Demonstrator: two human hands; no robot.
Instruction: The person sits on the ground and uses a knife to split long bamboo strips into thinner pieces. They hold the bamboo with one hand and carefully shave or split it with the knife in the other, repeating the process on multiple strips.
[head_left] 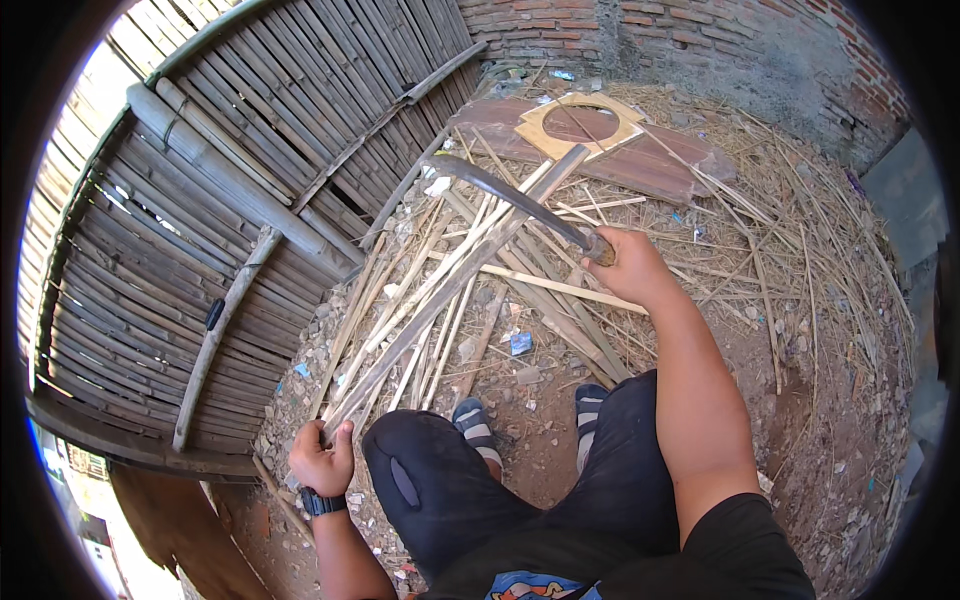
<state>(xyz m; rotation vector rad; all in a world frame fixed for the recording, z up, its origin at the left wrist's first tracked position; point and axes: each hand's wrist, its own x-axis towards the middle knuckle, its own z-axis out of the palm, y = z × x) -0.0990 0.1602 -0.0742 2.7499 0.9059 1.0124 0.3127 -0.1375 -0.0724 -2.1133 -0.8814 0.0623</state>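
Note:
In my right hand is the handle of a curved, dark-bladed machete, my fingers wrapped round it. Its blade reaches up and to the left, across the upper part of a long grey-brown bamboo strip. I cannot tell whether blade and strip touch. The strip slants from the upper middle down to the lower left, where my left hand grips its near end between thumb and fingers. Under and around it lie several paler bamboo strips on the ground.
A slatted bamboo fence stands on the left, a brick wall at the back. Brown boards lie near that wall, with a pale wooden panel with a round hole on them. Straw and rubble cover the ground. My feet are just below the strips.

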